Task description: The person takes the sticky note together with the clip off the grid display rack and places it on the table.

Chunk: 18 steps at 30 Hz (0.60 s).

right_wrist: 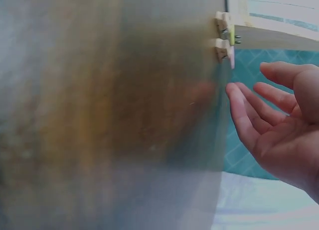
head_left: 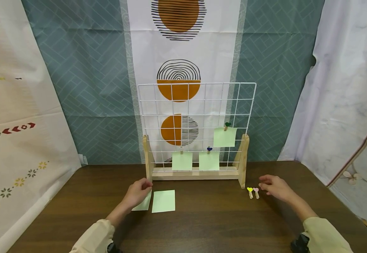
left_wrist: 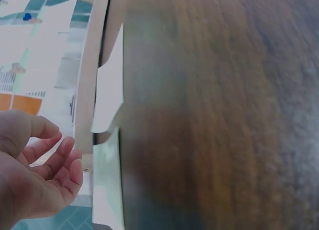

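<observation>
Over the left of two pale green paper notes, my left hand (head_left: 138, 192) hangs with its fingers loosely bent and nothing between them. It covers part of that left note (head_left: 143, 203); the other note (head_left: 163, 201) lies flat just to its right. In the left wrist view the thumb and index finger (left_wrist: 65, 146) come close together beside the notes. My right hand (head_left: 276, 187) hovers with relaxed fingers just right of two small wooden clothespins, one with a yellow heart (head_left: 250, 192) and one with a pink heart (head_left: 256, 193). The right wrist view shows its palm bare.
A white wire grid (head_left: 199, 105) stands in a wooden base (head_left: 196, 175) at the table's back. Three green notes hang there: an upper right note (head_left: 224, 137), a lower middle note (head_left: 209, 161) and a lower left note (head_left: 182, 161), each held by a clothespin. Cloth hangs behind.
</observation>
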Each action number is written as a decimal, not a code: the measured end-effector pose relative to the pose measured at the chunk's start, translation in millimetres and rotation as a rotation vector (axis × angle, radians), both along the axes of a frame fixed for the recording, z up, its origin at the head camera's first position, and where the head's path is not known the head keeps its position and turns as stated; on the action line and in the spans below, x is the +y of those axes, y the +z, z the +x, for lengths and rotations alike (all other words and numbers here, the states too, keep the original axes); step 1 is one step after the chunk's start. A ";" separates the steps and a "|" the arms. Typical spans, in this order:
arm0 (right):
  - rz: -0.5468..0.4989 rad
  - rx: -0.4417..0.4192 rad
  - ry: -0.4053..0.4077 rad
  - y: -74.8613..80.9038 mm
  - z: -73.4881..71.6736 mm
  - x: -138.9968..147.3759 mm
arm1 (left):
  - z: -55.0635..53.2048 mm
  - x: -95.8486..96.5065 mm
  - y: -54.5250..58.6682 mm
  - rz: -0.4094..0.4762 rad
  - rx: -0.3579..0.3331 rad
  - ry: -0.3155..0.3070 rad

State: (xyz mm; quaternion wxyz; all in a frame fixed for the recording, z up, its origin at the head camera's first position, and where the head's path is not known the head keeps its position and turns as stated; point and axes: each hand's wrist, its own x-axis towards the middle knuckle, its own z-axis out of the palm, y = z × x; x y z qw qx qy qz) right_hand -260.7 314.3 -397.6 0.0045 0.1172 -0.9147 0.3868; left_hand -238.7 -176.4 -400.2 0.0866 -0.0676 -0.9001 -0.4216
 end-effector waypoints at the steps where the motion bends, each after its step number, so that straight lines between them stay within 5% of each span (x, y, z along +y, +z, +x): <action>1: 0.009 0.010 -0.007 1.7 -0.1 -0.5 | -0.6 1.1 1.1 -0.010 0.011 -0.006; 18: 0.093 0.209 0.007 66.8 -2.3 -21.6 | -7.9 27.0 44.6 -0.034 0.105 -0.105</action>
